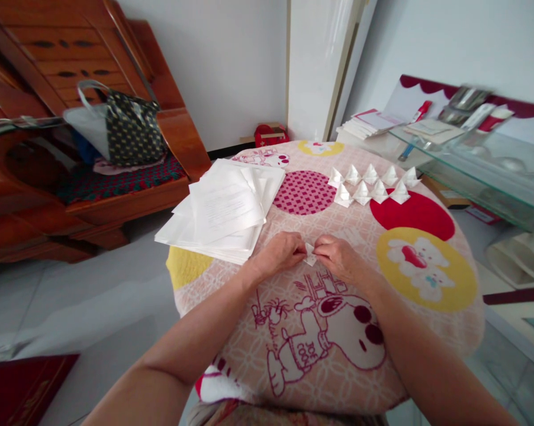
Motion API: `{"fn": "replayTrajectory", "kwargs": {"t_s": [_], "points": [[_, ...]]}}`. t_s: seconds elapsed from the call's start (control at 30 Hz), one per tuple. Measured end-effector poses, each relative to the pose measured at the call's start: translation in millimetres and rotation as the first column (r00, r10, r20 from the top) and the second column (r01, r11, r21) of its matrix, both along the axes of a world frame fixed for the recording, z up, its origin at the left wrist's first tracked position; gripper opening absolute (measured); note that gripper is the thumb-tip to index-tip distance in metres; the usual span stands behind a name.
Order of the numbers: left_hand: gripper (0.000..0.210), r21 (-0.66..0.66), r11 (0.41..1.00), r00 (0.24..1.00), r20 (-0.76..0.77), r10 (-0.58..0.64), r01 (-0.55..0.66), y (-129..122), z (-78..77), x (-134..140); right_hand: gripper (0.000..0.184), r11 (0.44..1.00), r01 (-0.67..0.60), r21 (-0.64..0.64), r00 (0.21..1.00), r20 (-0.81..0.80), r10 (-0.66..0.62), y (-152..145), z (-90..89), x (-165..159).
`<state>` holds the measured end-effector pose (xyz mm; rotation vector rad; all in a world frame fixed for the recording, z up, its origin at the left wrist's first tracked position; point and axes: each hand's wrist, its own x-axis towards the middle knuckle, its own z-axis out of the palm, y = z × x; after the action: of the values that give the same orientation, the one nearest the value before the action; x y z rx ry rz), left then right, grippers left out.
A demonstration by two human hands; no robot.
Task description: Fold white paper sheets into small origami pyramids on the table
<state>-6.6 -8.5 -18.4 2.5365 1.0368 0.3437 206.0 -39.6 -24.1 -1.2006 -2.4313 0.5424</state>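
Observation:
Between my two hands, low over the cloth-covered table, is a small folded piece of white paper [310, 255]. My left hand [285, 249] pinches its left side, fingers closed. On the opposite side, my right hand [338, 255] grips the paper with thumb and fingers together. Beyond my right hand, several folded white paper shapes with pointed tops [370, 174] stand in two rows. Up and left of my left hand lies a thick, uneven stack of white paper sheets [227, 207]; the top one carries faint printed lines.
A patterned tablecloth [329, 378] covers the round table. At the right, a glass shelf [471, 177] holds cups and papers near the table's edge. A wooden bench [178, 142] with a dark patterned bag [131, 127] stands at the left. A red object [270, 135] sits on the floor behind.

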Motion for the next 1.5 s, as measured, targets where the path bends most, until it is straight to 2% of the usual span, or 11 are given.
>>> {"fn": "replayTrajectory", "kwargs": {"t_s": [0.13,0.33,0.47,0.6,0.87,1.27,1.5], "points": [[0.019,-0.008,0.996,0.995,-0.027,0.094,-0.094,-2,3.6,3,0.028,0.997,0.077,0.031,0.992,0.094,-0.080,-1,3.8,-2],[0.022,-0.134,0.966,0.975,0.010,0.224,-0.220,-3,5.4,5,0.029,0.979,0.204,0.018,0.957,0.209,-0.203,1,16.2,-6],[0.024,-0.198,0.946,0.963,0.027,0.268,-0.258,-2,6.2,4,0.025,0.951,0.282,-0.124,0.956,0.124,-0.267,5,15.5,-9],[0.024,-0.207,0.934,0.955,0.000,0.298,-0.292,-4,9.5,4,0.023,0.906,0.336,-0.258,0.940,0.036,-0.338,10,11.5,-11],[0.025,-0.136,0.909,0.915,-0.141,0.377,-0.395,-6,13.5,9,0.020,0.829,0.448,-0.335,0.893,0.125,-0.432,19,12.2,-18],[0.033,-0.010,0.899,0.867,-0.269,0.419,-0.437,-13,8.6,15,0.019,0.796,0.503,-0.336,0.863,0.237,-0.445,21,23.0,-26],[0.024,-0.130,0.928,0.924,-0.214,0.318,-0.350,-7,17.1,6,0.018,0.796,0.495,-0.348,0.868,0.229,-0.440,20,23.2,-24]]}}
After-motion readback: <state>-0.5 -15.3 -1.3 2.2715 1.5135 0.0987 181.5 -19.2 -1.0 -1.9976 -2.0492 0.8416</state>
